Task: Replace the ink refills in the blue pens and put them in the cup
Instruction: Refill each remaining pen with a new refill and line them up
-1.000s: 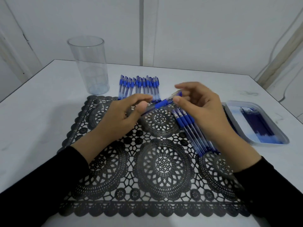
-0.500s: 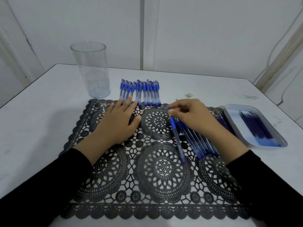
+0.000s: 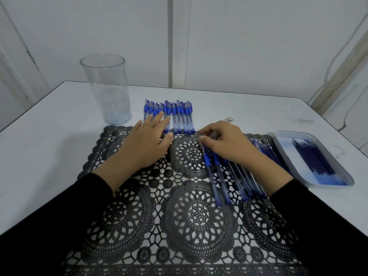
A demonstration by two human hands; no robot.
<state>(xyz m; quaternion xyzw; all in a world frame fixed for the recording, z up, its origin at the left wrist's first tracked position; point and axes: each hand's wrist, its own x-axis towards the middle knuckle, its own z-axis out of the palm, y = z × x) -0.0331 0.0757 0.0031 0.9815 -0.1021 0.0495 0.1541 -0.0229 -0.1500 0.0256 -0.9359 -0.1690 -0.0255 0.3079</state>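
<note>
A row of several blue pens (image 3: 180, 116) lies on the white table beyond the black lace mat (image 3: 199, 220). My left hand (image 3: 146, 143) lies flat and open at the mat's far edge, fingertips on the left pens of that row. A second group of several blue pens (image 3: 237, 180) lies slanted on the mat's right side. My right hand (image 3: 227, 145) rests over their far ends, thumb and fingers pinched at the tip of the leftmost pen (image 3: 212, 176), which lies on the mat. The clear empty cup (image 3: 107, 90) stands at the far left.
A shallow grey tray (image 3: 280, 137) holding dark blue refills (image 3: 315, 159) sits at the right, near the table edge. A small scrap (image 3: 229, 119) lies behind my right hand. Walls close the table at the back.
The pen held between both hands a second ago has been laid down by my right hand against the slanted group. My left hand let go and moved flat onto the far row.
</note>
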